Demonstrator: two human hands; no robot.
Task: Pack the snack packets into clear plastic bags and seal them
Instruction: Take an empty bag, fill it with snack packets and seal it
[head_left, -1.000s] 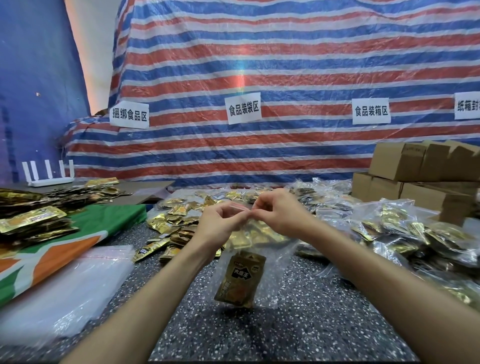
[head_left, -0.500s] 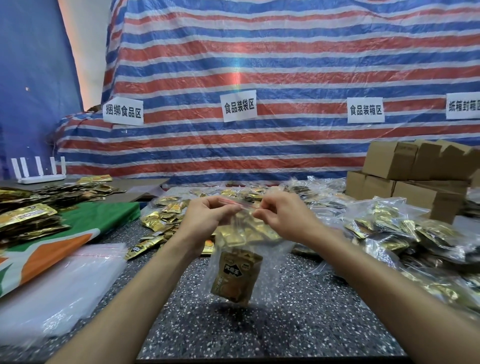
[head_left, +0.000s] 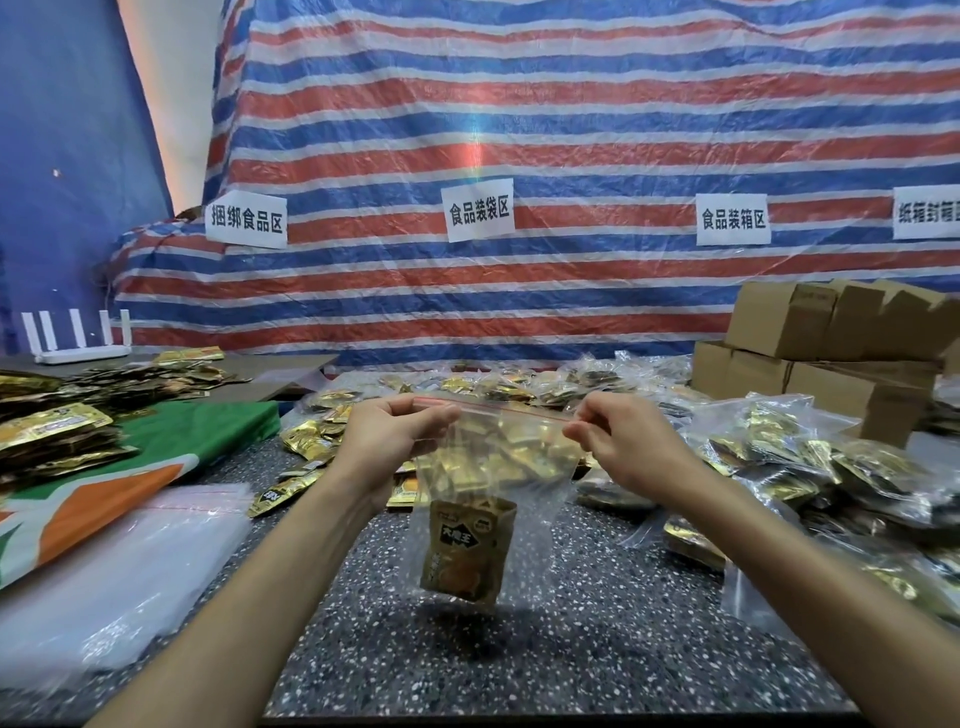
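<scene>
Both hands were up over the dark speckled stone table (head_left: 571, 660), and between them hung the clear plastic zip bag with the red strip along its mouth (head_left: 540, 499). The left hand (head_left: 387, 441) gripped the bag's top left corner, fingers curled over the strip and thumb behind it. The right hand (head_left: 628, 447) pinched the strip's far end between thumb and forefinger, the other fingers folded in. The strip ran taut from one hand to the other; whether it was pressed closed along its length could not be told.

Down at the bottom of the bag sat a brown-and-gold foil snack packet with dark lettering (head_left: 467, 551), tilted a little, clear of the tabletop, with a shadow under it.

Behind the bag lay a loose heap of gold foil packets (head_left: 311, 441). To the right, a pile of clear bags already filled with packets (head_left: 810, 462), with brown cardboard boxes (head_left: 831, 353) stacked behind. On the left, a flat stack of empty clear bags (head_left: 119, 571) lay beside a green, orange and white cloth (head_left: 130, 467). A red, white and blue striped tarp (head_left: 519, 130) hung across the back.
</scene>
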